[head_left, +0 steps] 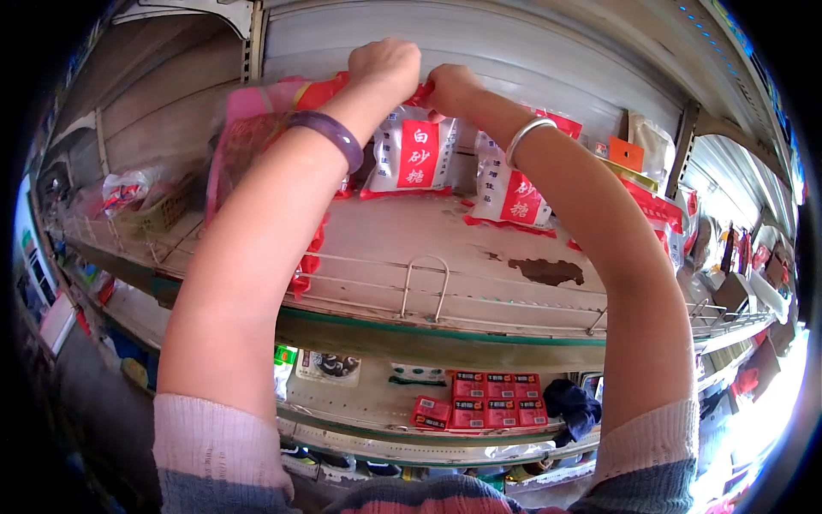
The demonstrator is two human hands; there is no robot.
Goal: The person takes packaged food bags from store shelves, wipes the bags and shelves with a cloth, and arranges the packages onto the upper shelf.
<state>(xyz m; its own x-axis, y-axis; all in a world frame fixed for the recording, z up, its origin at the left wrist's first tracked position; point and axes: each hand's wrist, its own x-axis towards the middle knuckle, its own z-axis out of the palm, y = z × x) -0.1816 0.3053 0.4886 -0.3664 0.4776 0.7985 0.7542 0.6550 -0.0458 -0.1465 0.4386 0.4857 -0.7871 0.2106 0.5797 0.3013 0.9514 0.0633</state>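
A white and red bag of white sugar stands upright on the upper shelf, its red top edge bunched up. My right hand is closed on that top edge. Beside it, my left hand is curled with the fingers facing away, at the left end of the same edge; its fingertips are mostly hidden. Another sugar bag leans to the right, partly behind my right forearm. Pink and red plastic packaging lies left, partly covered by my left arm.
A low wire rail runs along the shelf's front edge. More red and white bags stand to the right, and a basket sits far left. Below are stacked small red boxes and a dark cloth-like bundle.
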